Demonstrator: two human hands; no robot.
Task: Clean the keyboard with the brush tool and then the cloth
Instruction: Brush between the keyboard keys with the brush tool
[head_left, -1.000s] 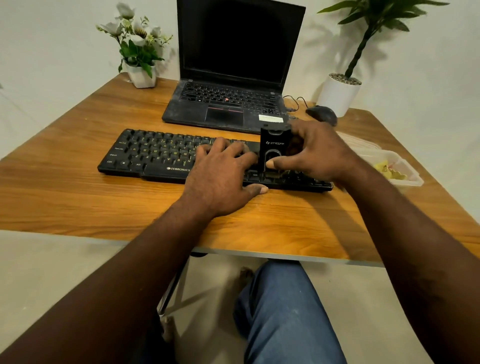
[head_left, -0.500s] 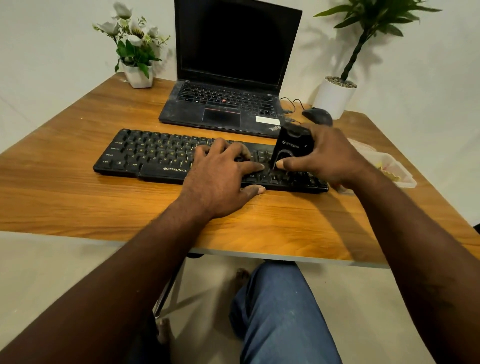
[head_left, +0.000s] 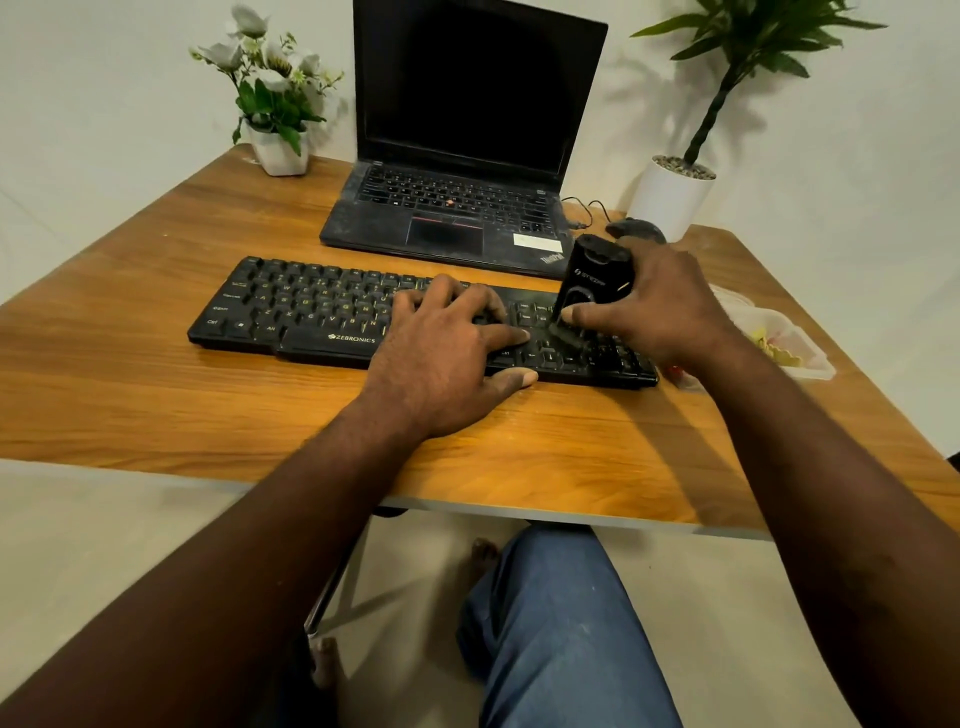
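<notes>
While a knee in blue jeans (head_left: 561, 623) shows below the near edge of the wooden table (head_left: 156, 374), both bare forearms reach forward over that edge to the black keyboard (head_left: 311, 312), which lies flat across the middle of the table. The left hand (head_left: 447, 353) rests palm-down on the keyboard's middle part, its fingers straight and spread over the keys and its thumb lying along the near rim, holding nothing. Just to its right, the right hand (head_left: 660, 306) grips the brush tool (head_left: 589, 280), a black block with pale lettering on its face, the thumb pressed across the front and the fingers curled round the far side. The tool stands tilted, its top leaning away, and its lower end meets the keys in the right part of the keyboard (the bristles are blurred). Near the table's right edge, partly hidden by the right wrist, sits a clear plastic container (head_left: 784, 343) with something yellowish inside. Behind the keyboard stands an open black laptop (head_left: 467, 156) with a dark screen. A dark mouse (head_left: 636, 228) lies to its right, beside a white pot with a green plant (head_left: 675, 192). At the far left corner stands a small white pot of pale flowers (head_left: 275, 104).
</notes>
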